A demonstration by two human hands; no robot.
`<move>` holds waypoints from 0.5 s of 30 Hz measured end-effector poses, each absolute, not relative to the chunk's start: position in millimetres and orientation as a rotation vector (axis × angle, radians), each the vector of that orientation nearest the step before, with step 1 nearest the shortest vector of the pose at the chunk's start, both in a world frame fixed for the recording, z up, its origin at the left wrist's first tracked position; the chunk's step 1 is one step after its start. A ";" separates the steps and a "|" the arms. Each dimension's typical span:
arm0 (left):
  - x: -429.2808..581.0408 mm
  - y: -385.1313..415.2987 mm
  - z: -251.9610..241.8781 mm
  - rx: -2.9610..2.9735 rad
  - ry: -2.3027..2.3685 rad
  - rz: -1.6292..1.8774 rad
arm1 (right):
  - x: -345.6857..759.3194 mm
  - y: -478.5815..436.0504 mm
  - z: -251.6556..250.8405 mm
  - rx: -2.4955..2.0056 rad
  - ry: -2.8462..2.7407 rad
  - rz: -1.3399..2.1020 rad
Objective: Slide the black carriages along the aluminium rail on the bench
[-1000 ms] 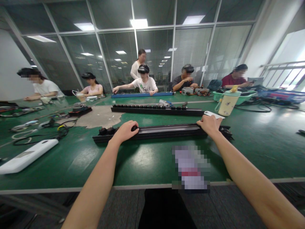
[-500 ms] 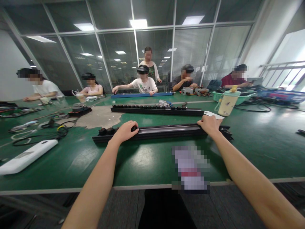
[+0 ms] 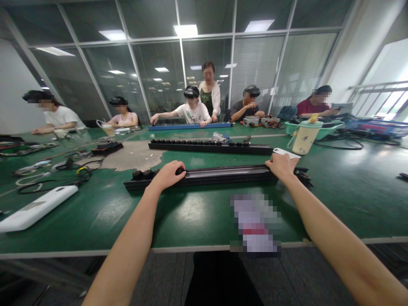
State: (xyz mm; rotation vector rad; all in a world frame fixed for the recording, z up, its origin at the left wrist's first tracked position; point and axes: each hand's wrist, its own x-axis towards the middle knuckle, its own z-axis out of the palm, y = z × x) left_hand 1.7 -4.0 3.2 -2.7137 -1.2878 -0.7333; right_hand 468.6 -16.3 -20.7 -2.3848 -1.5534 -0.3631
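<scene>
A long black rail [image 3: 223, 175] lies across the green table in front of me, with a pale channel along its top. Small black round pieces [image 3: 148, 174] sit in its left end. My left hand [image 3: 168, 173] is closed over the rail left of centre, its thumb and finger curled about a dark piece there. Toward the other end, my right hand [image 3: 282, 166] grips the rail, with the fingertips partly hidden. Behind it lies a second black rail [image 3: 210, 147], bearing a row of similar black pieces.
A white oblong device [image 3: 40, 208] and cables [image 3: 83, 174] lie at the left. Between my forearms, near the front edge, is a blurred-out phone-like item [image 3: 255, 225]. A yellowish cup [image 3: 306, 137] and green basket [image 3: 331, 129] stand at the right. Several people sit opposite.
Both my hands keep the same places on the rail. Across the table, the standing person has shifted right and leans closer to the seated person with the blue bar.
</scene>
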 end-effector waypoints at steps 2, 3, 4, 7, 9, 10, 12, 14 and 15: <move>1.7 -3.7 3.1 -2.715 -1.287 -0.734 | 468.7 -16.4 -20.7 -2.380 -1.555 -0.362; 1.8 -3.5 3.0 -2.717 -1.287 -0.736 | 468.6 -16.6 -20.7 -2.378 -1.555 -0.363; 1.9 -3.4 3.0 -2.720 -1.286 -0.740 | 468.4 -16.8 -20.7 -2.378 -1.557 -0.364; 1.8 -3.1 2.8 -2.730 -1.283 -0.746 | 467.9 -17.4 -20.8 -2.383 -1.562 -0.365; 1.7 -3.1 2.9 -2.731 -1.284 -0.749 | 468.0 -17.4 -20.9 -2.385 -1.562 -0.366; 1.6 -3.2 2.9 -2.730 -1.284 -0.750 | 468.1 -17.3 -21.1 -2.383 -1.564 -0.365; 1.5 -3.3 2.9 -2.728 -1.287 -0.753 | 468.6 -16.8 -21.7 -2.373 -1.572 -0.362; 1.6 -3.5 3.0 -2.727 -1.289 -0.755 | 469.3 -16.1 -22.5 -2.367 -1.580 -0.360; 1.6 -3.5 3.0 -2.726 -1.290 -0.754 | 469.7 -15.7 -22.9 -2.366 -1.580 -0.360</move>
